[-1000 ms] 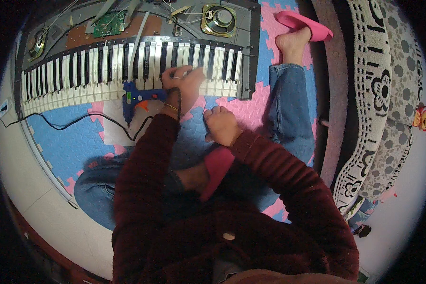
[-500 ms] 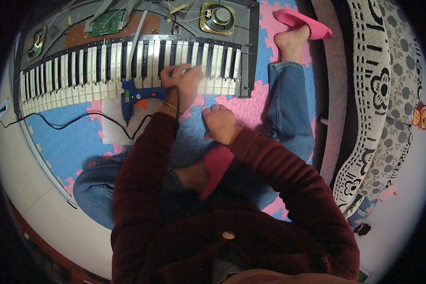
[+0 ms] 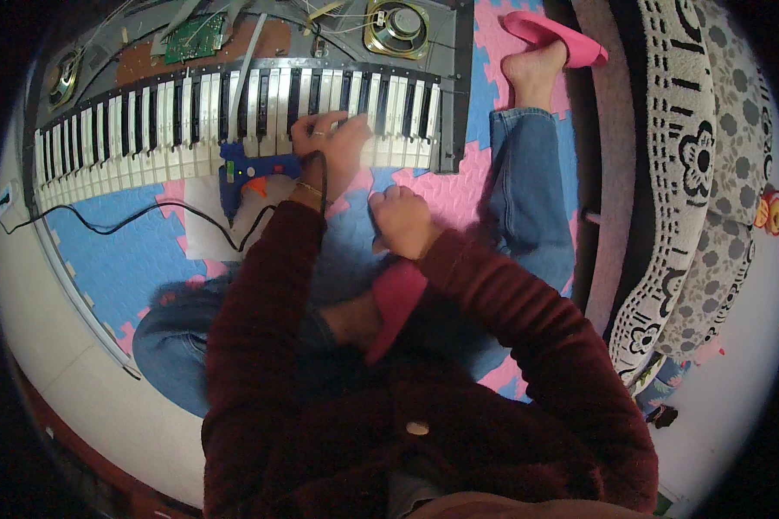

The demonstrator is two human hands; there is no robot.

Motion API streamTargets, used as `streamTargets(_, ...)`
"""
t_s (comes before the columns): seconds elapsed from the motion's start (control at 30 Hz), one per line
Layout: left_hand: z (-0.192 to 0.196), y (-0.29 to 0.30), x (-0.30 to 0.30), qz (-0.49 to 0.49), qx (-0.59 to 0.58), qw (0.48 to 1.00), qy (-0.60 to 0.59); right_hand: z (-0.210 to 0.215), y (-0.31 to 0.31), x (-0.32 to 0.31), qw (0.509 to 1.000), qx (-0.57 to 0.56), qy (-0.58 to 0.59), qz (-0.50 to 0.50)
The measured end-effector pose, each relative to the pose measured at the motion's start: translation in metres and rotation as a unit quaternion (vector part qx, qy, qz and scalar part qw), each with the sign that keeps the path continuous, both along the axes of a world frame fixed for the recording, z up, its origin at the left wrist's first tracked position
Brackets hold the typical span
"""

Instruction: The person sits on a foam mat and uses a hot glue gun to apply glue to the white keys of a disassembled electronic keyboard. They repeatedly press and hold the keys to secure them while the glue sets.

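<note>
An opened electronic keyboard (image 3: 138, 156) spans the upper left, its white and black keys facing me. Over the keys right of the middle, my left hand (image 3: 331, 154) rests with fingers bent and apart; the fingertips are partly hidden. Beside that wrist lies a blue glue gun (image 3: 255, 169) with an orange trigger, against the front of the keys, nozzle toward me. Its black cord (image 3: 324, 186) passes over my left wrist. Close to my lap, my right hand (image 3: 402, 223) hovers with curled fingers, off the keyboard; its palm is hidden.
A green circuit board (image 3: 194, 40), loose wires and a round speaker (image 3: 398, 30) sit in the keyboard's grey case. Under the glue gun lies a white sheet (image 3: 208, 232). Pink and blue foam mats (image 3: 112, 255) cover the floor. To the right stands a patterned, fabric-covered seat (image 3: 692, 164).
The view has shifted very slightly, and the keyboard sits a little higher in it. Both hands stay nearly in place, with only a slight shift of the left fingers.
</note>
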State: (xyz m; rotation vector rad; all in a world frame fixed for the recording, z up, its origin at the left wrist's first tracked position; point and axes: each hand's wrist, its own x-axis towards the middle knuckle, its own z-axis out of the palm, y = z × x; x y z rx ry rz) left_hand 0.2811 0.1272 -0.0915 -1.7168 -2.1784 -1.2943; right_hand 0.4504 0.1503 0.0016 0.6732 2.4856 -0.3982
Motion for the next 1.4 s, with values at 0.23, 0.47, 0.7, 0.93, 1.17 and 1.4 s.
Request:
streamTargets(0.23, 0.010, -0.001, -0.005, -0.009, -0.016, 0.999, 0.036, -0.001, -0.001, -0.001, 1.000, 0.015, 0.008, 0.005)
streamTargets(0.47, -0.005, 0.000, 0.001, 0.008, -0.019, 1.000, -0.010, 0.000, 0.000, 0.000, 1.000, -0.013, -0.020, -0.011)
streamTargets(0.7, 0.013, -0.003, -0.005, -0.019, -0.014, 0.998, 0.061, 0.002, 0.000, -0.002, 1.000, 0.006, -0.001, 0.004)
streamTargets(0.93, -0.008, 0.001, 0.000, 0.013, -0.009, 1.000, -0.012, 0.000, -0.001, 0.001, 1.000, 0.008, 0.001, 0.005)
streamTargets(1.17, 0.001, -0.002, -0.001, -0.004, -0.020, 0.999, 0.029, 0.001, 0.001, -0.002, 1.000, -0.002, -0.009, 0.003)
streamTargets(1.4, 0.006, 0.000, -0.001, 0.000, -0.004, 1.000, -0.008, -0.001, -0.002, 0.000, 1.000, 0.016, 0.003, 0.000)
